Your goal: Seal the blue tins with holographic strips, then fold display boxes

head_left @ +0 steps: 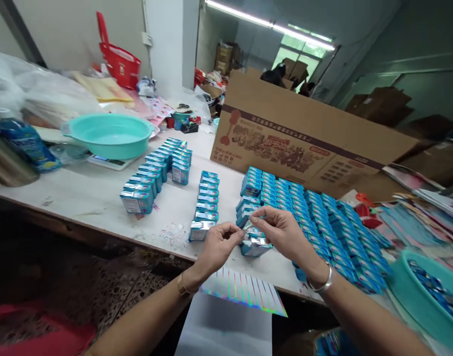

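My left hand [219, 245] and my right hand [280, 230] meet over the table edge, fingertips pinched. Between them is a small pale, shiny sticker strip [247, 226], mostly covered by the fingers. Just behind and below the fingertips stands a blue box [255, 245] with a silvery top edge. A sheet of stickers [244, 288] with rainbow-shining stripes lies below my hands, on white paper [226, 326]. To the left of my hands runs a row of blue boxes [206, 207]. Many more packed blue boxes [318, 222] stand to the right, partly behind my right hand.
Further left are more rows of blue boxes [144, 185] and a turquoise basin [115, 136] on a scale. A big cardboard carton [285, 138] stands behind the boxes. Another turquoise basin [415, 291], with small blue packets, sits at the right. The table edge runs beneath my hands.
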Demonstrator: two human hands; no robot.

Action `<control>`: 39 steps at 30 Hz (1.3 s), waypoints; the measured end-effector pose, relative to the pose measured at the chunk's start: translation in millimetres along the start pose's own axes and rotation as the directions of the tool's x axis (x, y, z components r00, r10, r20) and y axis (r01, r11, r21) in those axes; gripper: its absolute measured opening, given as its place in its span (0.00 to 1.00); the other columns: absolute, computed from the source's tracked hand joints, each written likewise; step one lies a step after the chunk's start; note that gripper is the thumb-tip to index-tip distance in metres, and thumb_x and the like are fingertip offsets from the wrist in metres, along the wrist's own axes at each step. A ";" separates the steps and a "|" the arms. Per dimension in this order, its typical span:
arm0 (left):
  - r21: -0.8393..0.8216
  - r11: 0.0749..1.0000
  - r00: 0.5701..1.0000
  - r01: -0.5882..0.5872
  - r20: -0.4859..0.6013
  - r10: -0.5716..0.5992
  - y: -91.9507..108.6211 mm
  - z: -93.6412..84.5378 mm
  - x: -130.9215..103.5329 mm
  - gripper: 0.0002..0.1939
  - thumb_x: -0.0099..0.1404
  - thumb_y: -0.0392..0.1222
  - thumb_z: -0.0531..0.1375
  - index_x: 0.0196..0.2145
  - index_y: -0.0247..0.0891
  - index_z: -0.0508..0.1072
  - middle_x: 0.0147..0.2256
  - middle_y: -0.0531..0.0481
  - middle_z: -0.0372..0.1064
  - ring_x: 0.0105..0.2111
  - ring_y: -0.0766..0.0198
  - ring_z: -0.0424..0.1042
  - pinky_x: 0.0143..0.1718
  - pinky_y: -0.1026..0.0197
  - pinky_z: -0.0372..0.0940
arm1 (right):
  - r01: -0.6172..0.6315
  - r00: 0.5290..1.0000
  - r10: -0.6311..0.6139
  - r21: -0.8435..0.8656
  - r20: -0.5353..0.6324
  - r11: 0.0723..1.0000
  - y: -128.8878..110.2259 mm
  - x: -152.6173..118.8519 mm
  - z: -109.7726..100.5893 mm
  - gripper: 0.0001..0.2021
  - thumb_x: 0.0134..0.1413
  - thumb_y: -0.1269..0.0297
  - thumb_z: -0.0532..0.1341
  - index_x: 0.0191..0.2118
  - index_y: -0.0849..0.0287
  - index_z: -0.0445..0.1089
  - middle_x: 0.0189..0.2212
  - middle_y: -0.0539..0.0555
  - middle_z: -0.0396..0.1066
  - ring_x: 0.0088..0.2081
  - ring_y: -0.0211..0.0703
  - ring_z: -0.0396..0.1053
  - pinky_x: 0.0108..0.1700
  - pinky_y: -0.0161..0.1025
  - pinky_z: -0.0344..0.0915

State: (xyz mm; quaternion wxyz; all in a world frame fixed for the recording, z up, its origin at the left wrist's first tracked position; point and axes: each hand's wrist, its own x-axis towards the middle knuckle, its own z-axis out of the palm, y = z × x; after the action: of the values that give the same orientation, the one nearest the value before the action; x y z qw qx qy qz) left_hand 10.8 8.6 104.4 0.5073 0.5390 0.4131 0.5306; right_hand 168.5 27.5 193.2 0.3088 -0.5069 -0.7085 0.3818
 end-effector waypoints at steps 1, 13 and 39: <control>0.075 0.996 0.998 -0.043 -0.042 0.046 -0.1 -9.7 4.3 0.12 0.62 0.47 0.60 0.26 0.36 0.73 0.26 0.52 0.71 0.29 0.64 0.68 0.34 0.62 0.63 | -0.012 1.000 0.012 -0.002 0.026 1.000 -0.5 11.0 3.4 0.20 0.52 0.44 0.63 0.30 0.59 0.71 0.14 0.44 0.59 0.15 0.31 0.53 0.16 0.30 0.49; 0.290 0.957 0.966 0.003 -0.246 0.072 20.8 -119.0 80.5 0.06 0.56 0.41 0.58 0.23 0.37 0.70 0.23 0.54 0.68 0.26 0.66 0.65 0.31 0.63 0.60 | 0.063 0.982 -0.069 0.036 0.178 0.997 -22.7 101.8 49.9 0.27 0.53 0.40 0.61 0.43 0.62 0.73 0.13 0.42 0.56 0.14 0.33 0.55 0.17 0.31 0.51; 0.071 0.972 0.731 0.225 0.647 -0.216 47.5 -144.6 121.2 0.09 0.53 0.43 0.66 0.25 0.36 0.72 0.22 0.55 0.68 0.23 0.68 0.67 0.27 0.65 0.61 | -0.059 0.716 -0.071 0.161 0.694 0.985 6.6 146.2 17.7 0.27 0.56 0.36 0.59 0.30 0.61 0.70 0.21 0.49 0.68 0.23 0.33 0.63 0.27 0.33 0.61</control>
State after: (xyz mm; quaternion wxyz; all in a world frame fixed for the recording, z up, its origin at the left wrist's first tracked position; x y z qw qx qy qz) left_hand -125.3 136.6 158.5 0.6816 0.6334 0.2688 0.2489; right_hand 113.9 164.2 185.8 0.0626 -0.2949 -0.7387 0.6029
